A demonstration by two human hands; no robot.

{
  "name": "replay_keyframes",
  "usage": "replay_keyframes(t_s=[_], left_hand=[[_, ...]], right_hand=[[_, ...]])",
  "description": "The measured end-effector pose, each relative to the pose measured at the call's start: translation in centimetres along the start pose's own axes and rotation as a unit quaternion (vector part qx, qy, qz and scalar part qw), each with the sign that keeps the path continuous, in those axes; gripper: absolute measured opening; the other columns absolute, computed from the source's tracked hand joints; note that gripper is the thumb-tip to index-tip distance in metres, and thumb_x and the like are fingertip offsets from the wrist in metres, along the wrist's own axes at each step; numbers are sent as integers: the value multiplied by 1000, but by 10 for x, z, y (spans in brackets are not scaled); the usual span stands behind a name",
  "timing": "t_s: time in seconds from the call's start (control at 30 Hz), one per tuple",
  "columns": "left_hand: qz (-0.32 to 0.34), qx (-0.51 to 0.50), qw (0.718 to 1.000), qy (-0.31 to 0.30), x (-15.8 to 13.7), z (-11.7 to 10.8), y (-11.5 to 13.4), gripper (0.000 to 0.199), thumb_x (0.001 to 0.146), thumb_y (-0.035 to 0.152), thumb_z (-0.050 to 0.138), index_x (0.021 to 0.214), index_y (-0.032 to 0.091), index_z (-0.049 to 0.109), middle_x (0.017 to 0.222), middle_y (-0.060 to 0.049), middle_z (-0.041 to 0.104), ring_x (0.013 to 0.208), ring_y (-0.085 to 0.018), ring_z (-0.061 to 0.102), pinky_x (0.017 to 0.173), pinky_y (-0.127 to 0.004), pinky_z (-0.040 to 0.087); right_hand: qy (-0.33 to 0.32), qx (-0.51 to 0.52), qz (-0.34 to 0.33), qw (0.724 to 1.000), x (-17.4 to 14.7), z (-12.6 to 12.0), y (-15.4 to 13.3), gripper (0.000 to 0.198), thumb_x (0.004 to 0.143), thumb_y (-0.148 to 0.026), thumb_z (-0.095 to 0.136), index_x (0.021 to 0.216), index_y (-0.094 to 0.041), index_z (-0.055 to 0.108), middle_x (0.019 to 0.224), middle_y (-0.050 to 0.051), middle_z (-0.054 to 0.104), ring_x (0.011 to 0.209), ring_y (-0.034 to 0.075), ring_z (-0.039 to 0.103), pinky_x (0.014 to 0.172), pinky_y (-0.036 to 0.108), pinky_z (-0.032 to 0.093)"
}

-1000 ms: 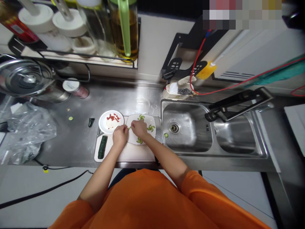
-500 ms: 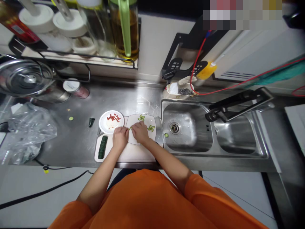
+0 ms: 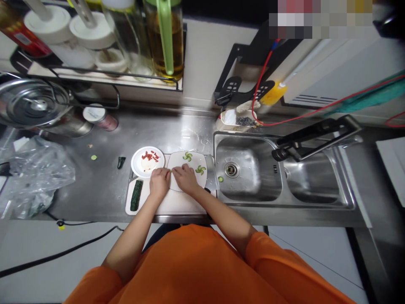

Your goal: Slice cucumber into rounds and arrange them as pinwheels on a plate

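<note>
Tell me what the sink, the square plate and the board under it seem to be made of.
Sink: metal, probably stainless steel, with a satin sheen; it is grey with soft, bright reflections.
Square plate: perhaps glazed ceramic, though plastic is possible; it looks smooth and white.
Board: likely plastic, fairly matte; it is pale, with no wood grain visible.

The cutting board [image 3: 177,203] lies at the front of the counter [image 3: 95,185], left of the sink [image 3: 253,173]; a cucumber piece [image 3: 136,195] rests on its left end, a small plate [image 3: 136,162] behind that; a larger plate [image 3: 200,158] sits to the right, bearing sliced cucumber [image 3: 200,169], the right hand [image 3: 186,179] over it, the left hand [image 3: 160,183] at its left edge; between plate and sink I spot a knife [image 3: 211,177].
</note>
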State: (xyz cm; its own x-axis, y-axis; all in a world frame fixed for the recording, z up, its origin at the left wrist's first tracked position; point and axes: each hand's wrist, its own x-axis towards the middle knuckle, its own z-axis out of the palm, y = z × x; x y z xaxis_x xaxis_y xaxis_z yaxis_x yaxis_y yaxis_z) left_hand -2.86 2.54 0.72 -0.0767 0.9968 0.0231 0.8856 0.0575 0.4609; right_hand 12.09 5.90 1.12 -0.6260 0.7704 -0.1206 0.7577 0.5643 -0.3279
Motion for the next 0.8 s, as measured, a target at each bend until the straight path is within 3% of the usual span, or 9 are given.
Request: replay_keyframes(t_s=[0.3, 0.57, 0.8], left_hand=[[-16, -14, 1000, -15, 1, -4, 1, 25, 87, 28, 45, 90, 18, 69, 90, -10, 66, 89, -24, 56, 85, -37, 41], [-90, -11, 995, 44, -16, -31, -6, 26, 85, 31, 49, 96, 18, 69, 93, -10, 67, 88, -23, 58, 82, -33, 43], [-154, 41, 987, -17, -46, -27, -9, 30, 86, 35, 49, 105, 21, 67, 99, -11, 66, 86, -24, 60, 75, -33, 44]], right_hand=[[-16, 14, 18, 1000, -1, -8, -3, 38, 97, -26, 30, 129, -22, 51, 124, 10, 56, 109, 26, 34, 78, 38, 31], [13, 32, 69, 997, -13, -17, 0, 40, 97, -27, 30, 127, -23, 55, 125, 9, 57, 108, 28, 35, 76, 37, 30], [15, 41, 95, 995, -41, -18, 0, 35, 95, -27, 37, 120, -23, 61, 119, 9, 61, 108, 27, 38, 76, 36, 32]])
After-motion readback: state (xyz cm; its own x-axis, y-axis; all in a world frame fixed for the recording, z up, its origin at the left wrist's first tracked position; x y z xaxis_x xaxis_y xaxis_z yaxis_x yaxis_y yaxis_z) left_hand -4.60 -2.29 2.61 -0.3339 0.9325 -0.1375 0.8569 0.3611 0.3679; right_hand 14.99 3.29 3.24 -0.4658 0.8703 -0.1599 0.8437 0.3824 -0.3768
